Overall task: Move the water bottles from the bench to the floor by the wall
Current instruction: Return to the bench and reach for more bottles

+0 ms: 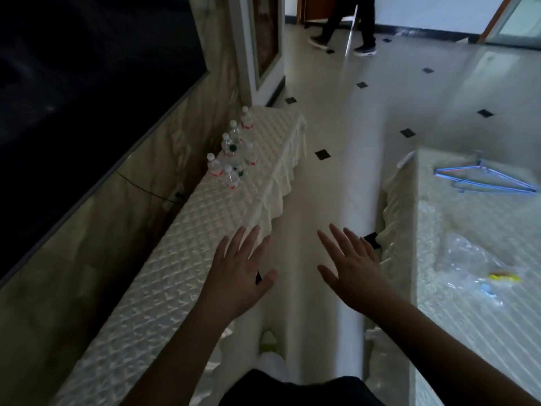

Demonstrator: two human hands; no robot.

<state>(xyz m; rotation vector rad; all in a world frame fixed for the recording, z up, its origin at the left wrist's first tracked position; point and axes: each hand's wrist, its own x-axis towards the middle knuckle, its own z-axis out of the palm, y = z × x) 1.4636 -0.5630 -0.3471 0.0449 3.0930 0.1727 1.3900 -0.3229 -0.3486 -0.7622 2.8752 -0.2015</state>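
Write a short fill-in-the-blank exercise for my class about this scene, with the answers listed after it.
1. The bottles stand on the ____, none yet on the floor.
2. Both the left hand and the right hand are ____, holding nothing.
3. The hangers lie on the ____ to the person's right.
4. One bottle cap is ____, unlike the white ones.

Answers: bench; open; bed; green

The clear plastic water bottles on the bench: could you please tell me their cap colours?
Mostly white; one clear plastic water bottle has a green cap, seen in the head view.
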